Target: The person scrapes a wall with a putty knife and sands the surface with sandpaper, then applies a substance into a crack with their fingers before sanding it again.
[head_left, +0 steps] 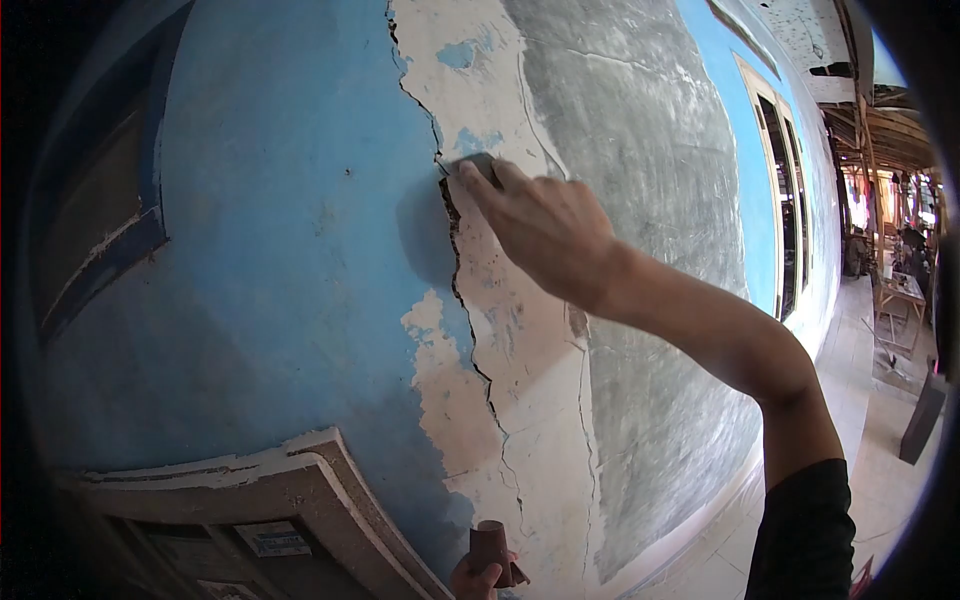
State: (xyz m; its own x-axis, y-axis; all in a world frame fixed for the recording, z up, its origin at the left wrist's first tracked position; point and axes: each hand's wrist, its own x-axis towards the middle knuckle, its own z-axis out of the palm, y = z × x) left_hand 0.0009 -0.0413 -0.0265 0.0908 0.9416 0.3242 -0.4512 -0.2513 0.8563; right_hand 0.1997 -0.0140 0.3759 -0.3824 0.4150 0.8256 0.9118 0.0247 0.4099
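My right hand (pixel 545 225) presses a small dark grey piece (pixel 478 165) against the wall, right beside a long jagged crack (pixel 455 250). Fingers hide most of that piece, so its kind does not show. Low in the view, my left hand (pixel 474 580) grips a rolled reddish-brown sheet (pixel 489 548), which looks like sandpaper. Blue paint (pixel 290 200) covers the wall left of the crack. To its right runs a pale strip of bared plaster (pixel 530 370) with flaked patches, then a broad grey plastered area (pixel 650 180).
A worn wooden panel (pixel 330 490) leans at the lower left, near a dark-framed opening (pixel 100 190). On the right are a pale window frame (pixel 780 190), a wooden table (pixel 900 290) and a dark upright slab (pixel 923 420) on the tiled floor.
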